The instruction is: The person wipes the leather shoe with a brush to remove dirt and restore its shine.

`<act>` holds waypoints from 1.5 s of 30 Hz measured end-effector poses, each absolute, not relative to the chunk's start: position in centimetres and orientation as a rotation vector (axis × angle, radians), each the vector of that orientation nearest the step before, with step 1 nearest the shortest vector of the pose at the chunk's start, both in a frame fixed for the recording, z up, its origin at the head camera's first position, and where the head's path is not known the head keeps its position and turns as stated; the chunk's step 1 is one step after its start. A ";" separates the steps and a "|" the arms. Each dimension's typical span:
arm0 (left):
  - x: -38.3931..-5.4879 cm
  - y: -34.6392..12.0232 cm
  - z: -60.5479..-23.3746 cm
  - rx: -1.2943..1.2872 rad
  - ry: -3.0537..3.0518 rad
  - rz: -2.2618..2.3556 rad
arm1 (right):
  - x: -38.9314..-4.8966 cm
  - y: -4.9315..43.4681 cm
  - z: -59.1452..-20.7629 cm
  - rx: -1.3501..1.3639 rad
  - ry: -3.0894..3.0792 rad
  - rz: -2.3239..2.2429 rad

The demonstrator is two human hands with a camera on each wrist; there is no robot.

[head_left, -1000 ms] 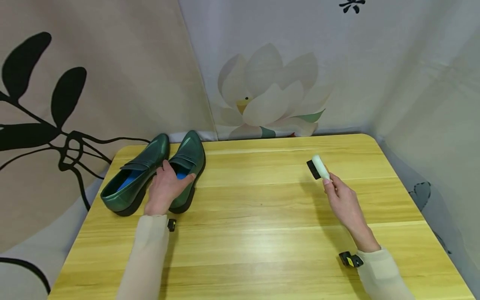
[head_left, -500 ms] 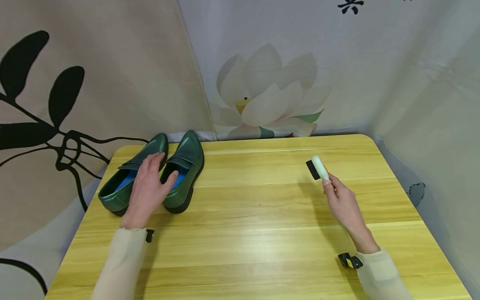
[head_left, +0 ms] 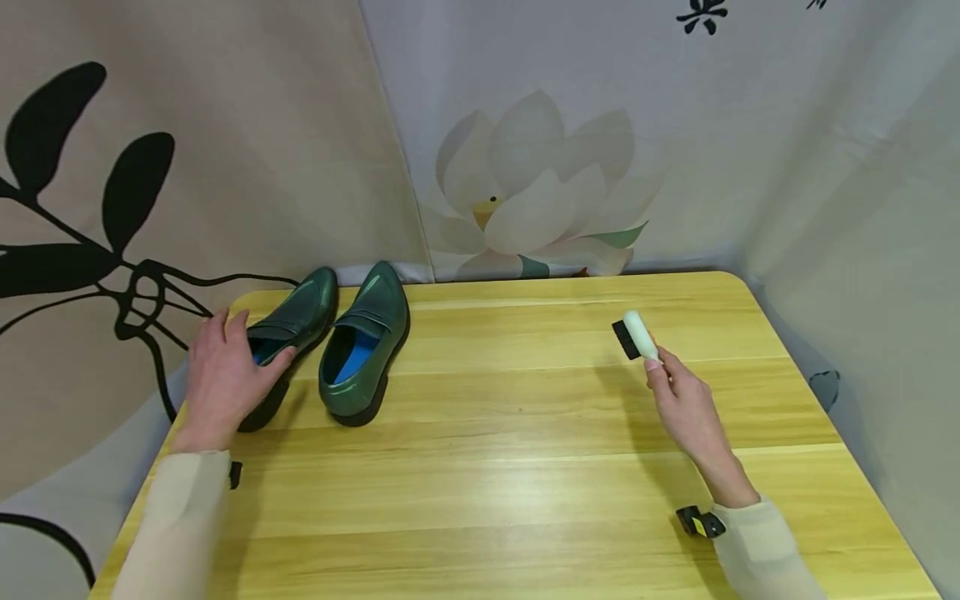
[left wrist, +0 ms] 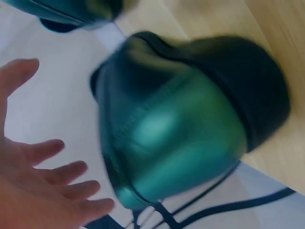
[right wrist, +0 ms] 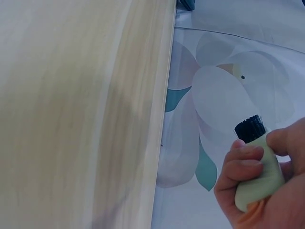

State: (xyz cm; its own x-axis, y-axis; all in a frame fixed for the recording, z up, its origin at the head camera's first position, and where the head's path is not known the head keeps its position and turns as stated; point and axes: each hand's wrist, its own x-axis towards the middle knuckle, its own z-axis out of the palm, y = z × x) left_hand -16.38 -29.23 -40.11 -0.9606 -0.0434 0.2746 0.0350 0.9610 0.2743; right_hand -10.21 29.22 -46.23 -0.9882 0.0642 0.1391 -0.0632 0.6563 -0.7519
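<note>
A pair of green loafers with blue insoles and dark soles stands at the table's back left, toes pointing away. My left hand hovers above the heel of the left loafer, hiding much of its rear. In the left wrist view its fingers are spread and apart from that shoe's green heel. The right loafer sits just beside it, untouched. Over the right side of the table, my right hand grips a small brush with a pale handle and black bristles pointing left.
Both shoes rest on a light wooden table with rounded back corners. A fabric curtain printed with flowers and dark leaves hangs directly behind it and around its sides.
My left hand has moved left from the right loafer to above the left loafer's heel, uncovering the right one. The right hand with the brush has stayed almost still.
</note>
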 end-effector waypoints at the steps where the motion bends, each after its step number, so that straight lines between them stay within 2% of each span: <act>1: -16.5 -29.7 -40.2 0.028 -2.852 -0.385 | -10.2 29.2 -46.3 -0.002 -2.718 1.243; 15: -17.8 -33.2 -40.8 0.363 -3.303 -0.388 | -10.0 29.5 -46.6 -0.011 -2.714 1.246; 22: -18.5 -33.8 -40.3 0.310 -3.466 -0.395 | -10.1 29.7 -46.6 -0.027 -2.720 1.227; 30: -19.7 -33.4 -39.7 0.391 -3.581 -0.384 | -9.9 30.0 -46.6 -0.046 -2.724 1.238; 39: -19.2 -33.8 -39.9 0.442 -3.491 -0.441 | -10.1 30.0 -46.7 -0.019 -2.729 1.233; 45: -18.3 -34.3 -40.5 0.355 -3.370 -0.488 | -10.1 30.0 -46.6 -0.011 -2.734 1.238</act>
